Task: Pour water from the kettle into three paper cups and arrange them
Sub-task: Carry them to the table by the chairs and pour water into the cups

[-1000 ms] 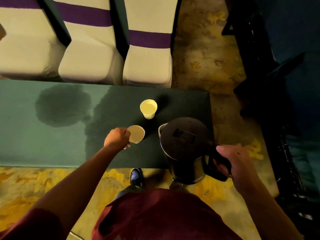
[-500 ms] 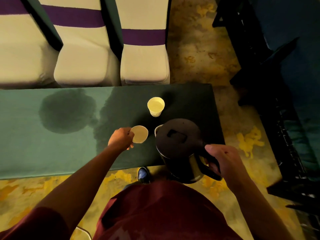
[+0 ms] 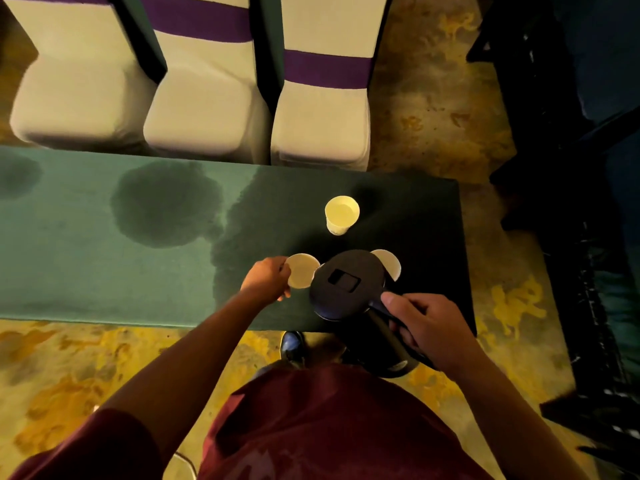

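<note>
A black kettle (image 3: 348, 284) hangs above the green table (image 3: 86, 271), tipped to the left, with my right hand (image 3: 427, 325) gripping its handle. My left hand (image 3: 266, 282) holds a paper cup (image 3: 302, 275) by its left side, right next to the kettle's spout. A second paper cup (image 3: 389, 266) peeks out behind the kettle's right side, mostly hidden. A third paper cup (image 3: 341, 214) stands alone farther back on the table. Whether water is flowing is hidden by the kettle lid.
Dark wet patches (image 3: 166, 206) stain the tablecloth to the left of the cups. Three white chairs with purple bands (image 3: 204, 109) stand against the table's far edge. Dark furniture (image 3: 571, 202) lines the right side. My shoe (image 3: 292, 346) shows below the table's near edge.
The kettle has moved forward over the table and tilted left toward the cup in my left hand. A second cup now shows behind the kettle's right side.
</note>
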`<state>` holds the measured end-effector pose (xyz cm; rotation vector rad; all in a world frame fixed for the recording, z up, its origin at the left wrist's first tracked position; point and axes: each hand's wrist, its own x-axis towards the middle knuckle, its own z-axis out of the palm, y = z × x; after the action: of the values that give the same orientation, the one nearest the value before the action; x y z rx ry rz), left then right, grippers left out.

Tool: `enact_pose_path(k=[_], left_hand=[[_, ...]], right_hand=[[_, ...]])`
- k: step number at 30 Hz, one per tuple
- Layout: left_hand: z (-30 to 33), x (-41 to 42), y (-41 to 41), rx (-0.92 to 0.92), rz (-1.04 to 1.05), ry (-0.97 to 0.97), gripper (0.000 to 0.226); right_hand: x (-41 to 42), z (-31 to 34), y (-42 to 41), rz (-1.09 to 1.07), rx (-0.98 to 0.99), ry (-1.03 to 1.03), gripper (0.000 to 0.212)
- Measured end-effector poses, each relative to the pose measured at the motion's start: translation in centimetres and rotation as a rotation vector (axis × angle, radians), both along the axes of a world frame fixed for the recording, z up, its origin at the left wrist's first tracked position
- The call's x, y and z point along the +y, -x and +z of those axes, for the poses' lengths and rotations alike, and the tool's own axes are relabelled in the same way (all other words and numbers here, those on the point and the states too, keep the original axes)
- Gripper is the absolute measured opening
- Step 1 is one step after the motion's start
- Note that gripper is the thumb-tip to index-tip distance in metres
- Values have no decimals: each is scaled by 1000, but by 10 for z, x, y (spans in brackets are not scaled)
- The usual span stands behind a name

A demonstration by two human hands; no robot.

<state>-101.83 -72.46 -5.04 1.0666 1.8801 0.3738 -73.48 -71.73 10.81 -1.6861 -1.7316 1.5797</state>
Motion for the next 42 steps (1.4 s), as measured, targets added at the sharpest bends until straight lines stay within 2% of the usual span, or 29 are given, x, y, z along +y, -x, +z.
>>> enact_pose_path(k=[9, 27, 35, 42], left_hand=[[0, -2, -1, -63, -25, -21, 26], [4, -6, -7, -48, -11, -43, 37], [1, -8, -5, -63, 11, -59, 37], [2, -9, -4, -50, 7, -46, 35]], right_hand=[[1, 2, 16, 22, -15, 62, 44], [-7, 5, 31, 14, -57, 95, 49], [-6, 5, 32, 16, -64, 91, 62], [-5, 4, 30, 30, -76, 83, 54]])
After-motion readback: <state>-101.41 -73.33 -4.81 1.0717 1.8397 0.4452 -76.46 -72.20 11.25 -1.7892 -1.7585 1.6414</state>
